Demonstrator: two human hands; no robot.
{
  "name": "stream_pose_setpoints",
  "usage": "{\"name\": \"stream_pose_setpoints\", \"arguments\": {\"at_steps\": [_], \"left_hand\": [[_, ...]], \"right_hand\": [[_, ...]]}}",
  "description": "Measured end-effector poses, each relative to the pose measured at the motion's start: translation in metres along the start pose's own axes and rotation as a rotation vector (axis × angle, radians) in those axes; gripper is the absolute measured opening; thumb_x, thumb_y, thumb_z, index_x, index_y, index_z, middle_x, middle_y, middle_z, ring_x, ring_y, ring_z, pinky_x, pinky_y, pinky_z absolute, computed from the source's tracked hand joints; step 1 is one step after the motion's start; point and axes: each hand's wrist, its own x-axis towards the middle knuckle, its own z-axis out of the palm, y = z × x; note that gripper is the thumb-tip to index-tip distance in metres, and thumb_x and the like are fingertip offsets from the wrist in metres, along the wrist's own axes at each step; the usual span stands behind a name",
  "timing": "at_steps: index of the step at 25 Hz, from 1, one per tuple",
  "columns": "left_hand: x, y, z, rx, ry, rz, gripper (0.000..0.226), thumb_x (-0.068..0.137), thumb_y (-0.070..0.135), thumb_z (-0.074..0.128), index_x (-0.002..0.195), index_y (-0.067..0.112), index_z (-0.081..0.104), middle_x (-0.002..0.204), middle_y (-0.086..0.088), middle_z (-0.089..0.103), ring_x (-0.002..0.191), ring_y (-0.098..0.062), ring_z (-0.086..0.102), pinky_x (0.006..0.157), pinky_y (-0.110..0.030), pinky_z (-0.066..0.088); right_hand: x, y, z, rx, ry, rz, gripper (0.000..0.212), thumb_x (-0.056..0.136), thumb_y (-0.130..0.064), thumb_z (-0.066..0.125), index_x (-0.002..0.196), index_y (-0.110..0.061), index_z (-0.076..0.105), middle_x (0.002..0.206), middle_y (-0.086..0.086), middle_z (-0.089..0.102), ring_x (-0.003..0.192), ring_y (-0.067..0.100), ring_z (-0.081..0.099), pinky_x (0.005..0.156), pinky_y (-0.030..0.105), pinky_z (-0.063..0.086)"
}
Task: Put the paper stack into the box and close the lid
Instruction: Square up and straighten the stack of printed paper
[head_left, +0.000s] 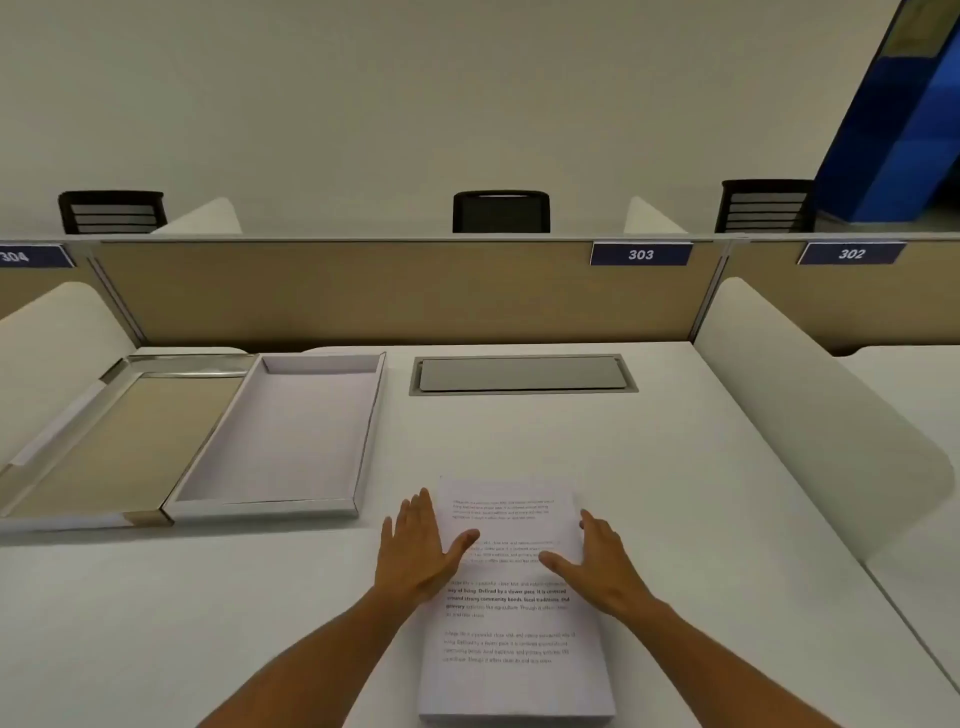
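A thick stack of printed white paper lies on the desk straight in front of me. My left hand rests flat at the stack's left edge, thumb over the top sheet. My right hand rests at the right edge, thumb on the page, fingers spread. Neither hand has lifted the stack. To the left stands an open white box with a bare inside. Its lid lies flat further left, joined along the box's left side, with a tan inner face.
A grey cable hatch is set into the desk behind the stack. A tan partition closes the far side, and white curved dividers stand at right and left. Black chairs stand beyond the partition.
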Motion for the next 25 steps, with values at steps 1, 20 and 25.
{"name": "stream_pose_setpoints", "arguments": {"at_steps": [1, 20, 25], "left_hand": [[-0.004, -0.001, 0.005, -0.059, -0.012, -0.024, 0.115, 0.069, 0.090, 0.012, 0.153, 0.015, -0.011, 0.165, -0.005, -0.004, 0.152, -0.022, -0.002, 0.123, -0.045, -0.002], [0.008, 0.055, -0.001, -0.474, -0.116, -0.574, 0.081, 0.077, 0.052, 0.070, 0.135, 0.003, 0.043, 0.136, -0.017, 0.047, 0.126, -0.034, 0.046, 0.104, -0.045, 0.043], [0.022, 0.042, -0.015, -0.918, -0.190, -0.651, 0.029, 0.078, 0.009, 0.069, 0.103, -0.004, 0.059, 0.107, -0.020, 0.065, 0.099, -0.038, 0.065, 0.090, -0.046, 0.055]], "right_hand": [[-0.002, 0.002, 0.006, 0.049, 0.011, 0.020, 0.103, 0.078, -0.064, 0.068, 0.153, -0.011, 0.023, 0.153, 0.010, 0.037, 0.142, 0.028, 0.034, 0.115, 0.043, 0.036], [0.003, -0.014, 0.019, 0.152, -0.021, 0.351, 0.061, 0.072, -0.033, 0.081, 0.119, -0.003, 0.056, 0.124, 0.017, 0.059, 0.111, 0.033, 0.062, 0.097, 0.044, 0.055], [0.002, -0.014, 0.018, 0.128, -0.023, 0.349, 0.061, 0.073, -0.035, 0.081, 0.119, -0.005, 0.054, 0.125, 0.017, 0.055, 0.112, 0.032, 0.060, 0.097, 0.043, 0.055]]}}
